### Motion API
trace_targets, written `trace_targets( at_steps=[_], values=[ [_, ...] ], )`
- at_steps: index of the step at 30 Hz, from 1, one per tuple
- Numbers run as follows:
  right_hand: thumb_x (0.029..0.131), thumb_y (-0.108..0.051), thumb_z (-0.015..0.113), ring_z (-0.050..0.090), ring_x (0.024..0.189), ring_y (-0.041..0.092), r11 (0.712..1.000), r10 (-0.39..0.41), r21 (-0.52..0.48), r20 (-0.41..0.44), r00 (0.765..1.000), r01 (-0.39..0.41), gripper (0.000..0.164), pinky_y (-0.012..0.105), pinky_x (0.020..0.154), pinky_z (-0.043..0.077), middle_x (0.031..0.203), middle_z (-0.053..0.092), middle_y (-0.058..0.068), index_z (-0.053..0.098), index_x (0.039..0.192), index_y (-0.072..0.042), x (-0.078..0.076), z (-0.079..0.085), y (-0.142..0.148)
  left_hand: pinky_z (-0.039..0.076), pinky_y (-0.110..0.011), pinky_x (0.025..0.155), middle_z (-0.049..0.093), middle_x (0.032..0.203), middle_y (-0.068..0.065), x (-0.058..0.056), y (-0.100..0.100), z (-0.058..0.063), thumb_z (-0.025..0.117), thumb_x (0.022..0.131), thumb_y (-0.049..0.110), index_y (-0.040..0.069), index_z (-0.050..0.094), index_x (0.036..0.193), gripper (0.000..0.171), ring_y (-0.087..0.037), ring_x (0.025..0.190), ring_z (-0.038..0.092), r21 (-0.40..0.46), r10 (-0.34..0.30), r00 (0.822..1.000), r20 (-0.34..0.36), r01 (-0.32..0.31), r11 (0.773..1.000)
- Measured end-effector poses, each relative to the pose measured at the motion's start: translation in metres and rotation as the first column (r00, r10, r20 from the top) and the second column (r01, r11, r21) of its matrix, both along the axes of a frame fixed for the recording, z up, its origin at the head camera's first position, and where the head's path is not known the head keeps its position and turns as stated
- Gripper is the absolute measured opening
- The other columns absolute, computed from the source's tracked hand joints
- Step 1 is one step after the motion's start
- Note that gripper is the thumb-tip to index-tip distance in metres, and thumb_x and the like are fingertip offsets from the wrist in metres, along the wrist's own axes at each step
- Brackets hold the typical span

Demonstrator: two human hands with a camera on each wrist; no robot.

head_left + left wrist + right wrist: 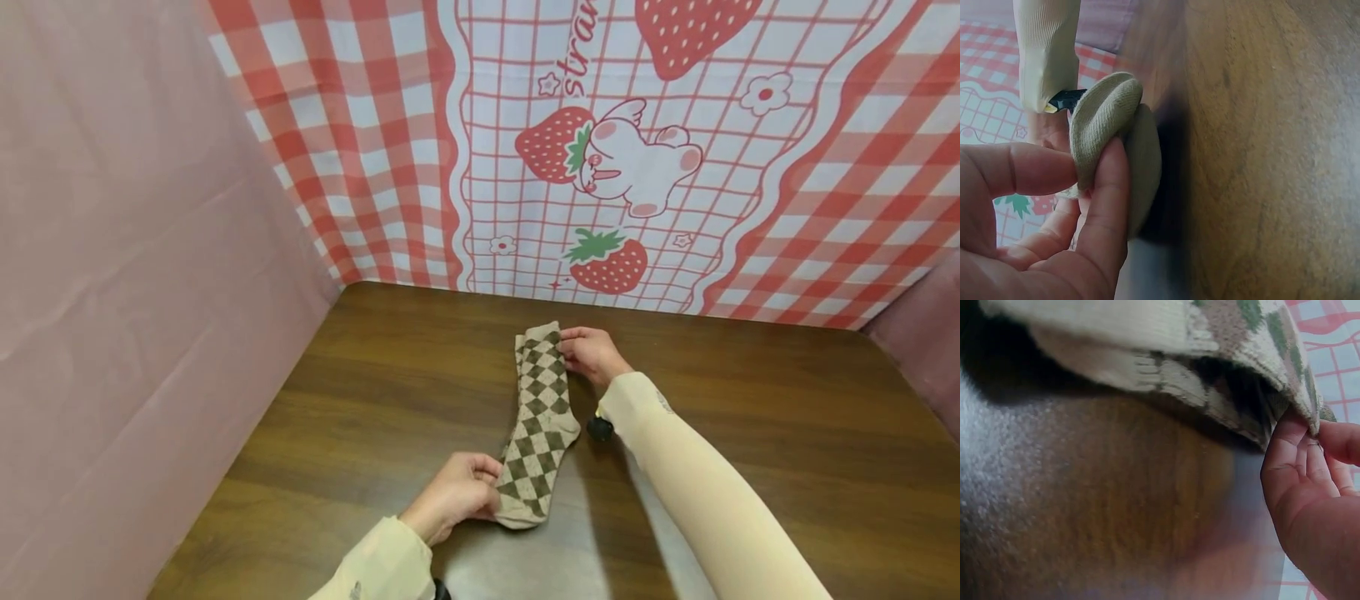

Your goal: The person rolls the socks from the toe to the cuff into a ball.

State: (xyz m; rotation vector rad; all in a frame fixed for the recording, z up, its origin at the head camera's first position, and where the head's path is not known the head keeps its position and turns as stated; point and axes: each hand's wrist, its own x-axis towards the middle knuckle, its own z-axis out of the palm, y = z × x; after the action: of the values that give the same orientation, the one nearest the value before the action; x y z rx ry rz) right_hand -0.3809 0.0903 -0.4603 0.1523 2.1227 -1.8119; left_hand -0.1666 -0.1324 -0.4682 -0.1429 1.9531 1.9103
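A pair of beige socks with a dark green diamond pattern lies lengthwise over the table, one sock on top of the other, toes nearest me. My left hand pinches the upper sock's toe between thumb and finger; the lower sock's toe shows just beneath it. Up near the cuffs, my right hand pinches the edge of the upper sock between thumb and fingers. A gap opens between the upper sock and the lower sock in the right wrist view.
The brown wooden table ends at a red-and-white checked cloth with strawberry prints hanging behind it. A pink curtain hangs along the left side, and more pink cloth shows at the right.
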Motion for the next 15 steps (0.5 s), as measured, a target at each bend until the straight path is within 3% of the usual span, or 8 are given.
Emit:
trace_targets(
  at_steps=[8, 15],
  values=[
    [0.096, 0.002, 0.050, 0.046, 0.073, 0.015, 1.000, 0.020, 0.016, -0.010, 1.000, -0.020, 0.032, 0.029, 0.063, 0.047, 0.090, 0.049, 0.006, 0.049, 0.127, 0.003, 0.000, -0.006, -0.003, 0.054, -0.028, 0.058, 0.057, 0.082, -0.007, -0.001, 0.002, -0.004, 0.051, 0.063, -0.018, -0.006, 0.062, 0.099, 0.040, -0.014, 0.064, 0.056, -0.018, -0.007, 1.000, 0.029, 0.007, 1.000],
    [0.095, 0.005, 0.047, 0.044, 0.064, 0.013, 0.998, 0.061, -0.024, -0.054, 0.997, -0.063, 0.022, 0.028, 0.057, 0.044, 0.079, 0.046, 0.003, 0.048, 0.116, 0.001, -0.002, -0.006, -0.014, 0.053, -0.028, 0.057, 0.056, 0.080, -0.006, 0.000, -0.001, -0.006, 0.052, 0.063, -0.018, -0.005, 0.062, 0.098, 0.039, -0.014, 0.063, 0.056, -0.023, -0.002, 1.000, 0.024, 0.002, 1.000]
  ],
)
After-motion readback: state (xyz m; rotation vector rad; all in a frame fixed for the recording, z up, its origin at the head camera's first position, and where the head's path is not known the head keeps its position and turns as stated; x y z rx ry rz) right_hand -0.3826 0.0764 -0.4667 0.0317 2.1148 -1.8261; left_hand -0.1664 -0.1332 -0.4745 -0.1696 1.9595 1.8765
